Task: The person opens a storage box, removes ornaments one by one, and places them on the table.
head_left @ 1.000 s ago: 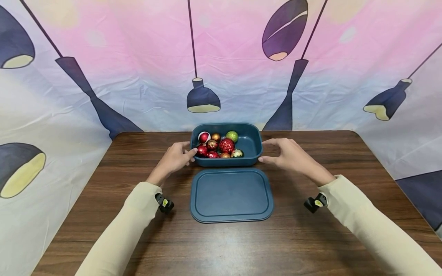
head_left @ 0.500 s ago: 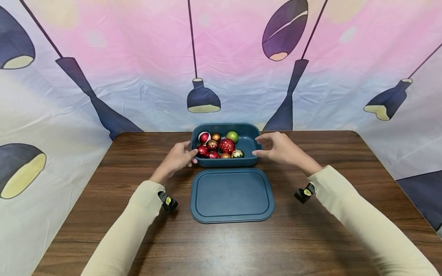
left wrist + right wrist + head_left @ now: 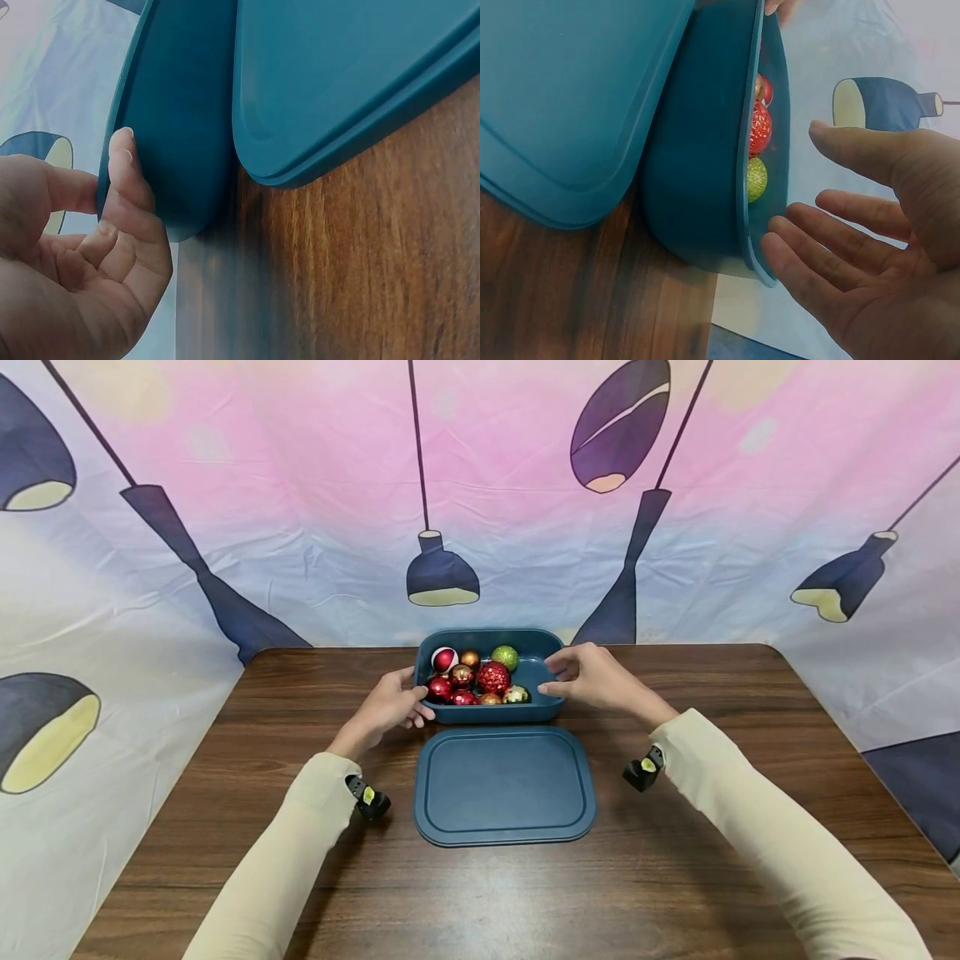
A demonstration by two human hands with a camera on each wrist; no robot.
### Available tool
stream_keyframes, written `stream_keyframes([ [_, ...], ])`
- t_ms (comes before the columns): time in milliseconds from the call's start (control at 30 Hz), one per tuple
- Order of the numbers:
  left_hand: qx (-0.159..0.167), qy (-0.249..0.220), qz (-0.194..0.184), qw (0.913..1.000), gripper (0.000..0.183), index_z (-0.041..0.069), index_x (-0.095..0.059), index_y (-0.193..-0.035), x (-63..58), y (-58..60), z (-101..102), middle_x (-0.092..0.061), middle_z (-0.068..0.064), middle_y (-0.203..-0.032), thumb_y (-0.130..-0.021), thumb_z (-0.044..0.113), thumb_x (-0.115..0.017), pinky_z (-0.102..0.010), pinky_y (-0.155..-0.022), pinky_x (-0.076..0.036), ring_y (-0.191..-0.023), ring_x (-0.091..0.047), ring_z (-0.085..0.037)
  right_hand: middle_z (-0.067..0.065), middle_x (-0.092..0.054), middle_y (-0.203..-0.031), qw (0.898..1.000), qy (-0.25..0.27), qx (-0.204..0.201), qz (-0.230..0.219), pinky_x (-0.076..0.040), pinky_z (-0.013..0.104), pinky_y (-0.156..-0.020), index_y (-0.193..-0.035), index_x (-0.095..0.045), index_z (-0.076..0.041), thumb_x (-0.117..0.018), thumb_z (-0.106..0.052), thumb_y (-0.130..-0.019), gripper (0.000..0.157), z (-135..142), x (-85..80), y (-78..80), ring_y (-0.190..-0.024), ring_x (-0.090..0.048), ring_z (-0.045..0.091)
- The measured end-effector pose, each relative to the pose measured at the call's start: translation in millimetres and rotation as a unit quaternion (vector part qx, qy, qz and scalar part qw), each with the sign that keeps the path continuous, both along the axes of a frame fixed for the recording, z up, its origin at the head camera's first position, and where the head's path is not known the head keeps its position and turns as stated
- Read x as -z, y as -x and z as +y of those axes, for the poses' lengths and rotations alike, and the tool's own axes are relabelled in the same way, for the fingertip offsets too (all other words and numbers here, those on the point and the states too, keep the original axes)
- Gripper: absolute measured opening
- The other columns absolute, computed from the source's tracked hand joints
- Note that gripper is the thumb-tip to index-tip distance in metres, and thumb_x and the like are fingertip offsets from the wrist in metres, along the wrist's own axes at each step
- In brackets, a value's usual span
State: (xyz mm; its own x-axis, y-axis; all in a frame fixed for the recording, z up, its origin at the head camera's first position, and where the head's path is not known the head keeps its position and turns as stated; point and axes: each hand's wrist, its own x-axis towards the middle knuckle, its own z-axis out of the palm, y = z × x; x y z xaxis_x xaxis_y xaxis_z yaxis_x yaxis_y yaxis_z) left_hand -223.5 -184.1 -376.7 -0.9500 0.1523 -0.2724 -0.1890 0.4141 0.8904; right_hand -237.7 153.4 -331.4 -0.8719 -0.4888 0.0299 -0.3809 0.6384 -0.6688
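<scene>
The blue box (image 3: 491,714) in front of you stands upright at your twelve o'clock, close to the far edge of the table (image 3: 495,893). Inside, a large red glittery ball (image 3: 493,677) lies near the middle, with a green ball (image 3: 506,657) at its one o'clock and a mirrored gold ball (image 3: 516,694) at its four o'clock. Toward ten o'clock in the box you have a red-and-white ball (image 3: 446,660) and a small gold ball (image 3: 470,659), with a bronze ball (image 3: 462,675) just nearer to you. Two shiny red balls (image 3: 439,687) and an orange-gold ball (image 3: 490,699) line the near wall between eight and six o'clock.

Your left hand (image 3: 386,700) pinches the box's nine o'clock end, thumb and fingers on either side of the rim. Your right hand (image 3: 592,677) is at the three o'clock end, its fingers spread loosely apart from the thumb and holding nothing; you cannot tell whether a fingertip touches the rim.

The blue lid (image 3: 504,787) lies flat at the box's six o'clock, just beside it. Your pale sleeves (image 3: 757,818) reach in from seven and five o'clock, a small black camera (image 3: 643,771) at each cuff. Beyond the table, at twelve o'clock, hangs a pink-and-blue backdrop (image 3: 315,443) printed with dark lamps.
</scene>
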Motion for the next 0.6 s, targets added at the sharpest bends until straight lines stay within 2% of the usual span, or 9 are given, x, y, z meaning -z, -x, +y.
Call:
stream_keyframes([
  [100,-0.004,-0.009,-0.004,0.9999,0.062,0.004,-0.013,-0.163,0.9,-0.1,-0.4,-0.073,-0.015,-0.083,-0.109,0.015,-0.042,-0.029,-0.060,-0.052,-0.059,-0.062,-0.012,0.021,-0.068,-0.123,1.000,0.004,-0.006,-0.004,-0.057,0.045,-0.088,-0.131,-0.065,0.003,-0.077,-0.018,-0.093,0.046,-4.3,1.7,2.6,-0.107,-0.069,0.032],
  [267,-0.008,-0.030,-0.014,0.9994,0.061,0.008,-0.013,-0.163,1.9,-1.1,-0.4,-0.073,-0.018,-0.085,-0.110,0.015,-0.041,-0.029,-0.061,-0.054,-0.059,-0.063,-0.013,0.025,-0.065,-0.126,1.000,0.005,-0.016,-0.016,-0.057,0.045,-0.089,-0.132,-0.063,0.005,-0.076,-0.017,-0.093,0.046,-11.3,5.0,7.4,-0.107,-0.069,0.033],
  [600,-0.011,-0.050,-0.033,0.9981,0.061,0.013,-0.013,-0.164,2.0,-0.3,0.6,-0.074,-0.018,-0.089,-0.110,0.017,-0.041,-0.033,-0.068,-0.057,-0.063,-0.067,-0.015,0.025,-0.064,-0.129,0.999,-0.005,-0.018,-0.042,-0.056,0.045,-0.092,-0.132,-0.063,0.006,-0.076,-0.019,-0.093,0.049,-23.9,13.9,17.3,-0.111,-0.067,0.035],
])
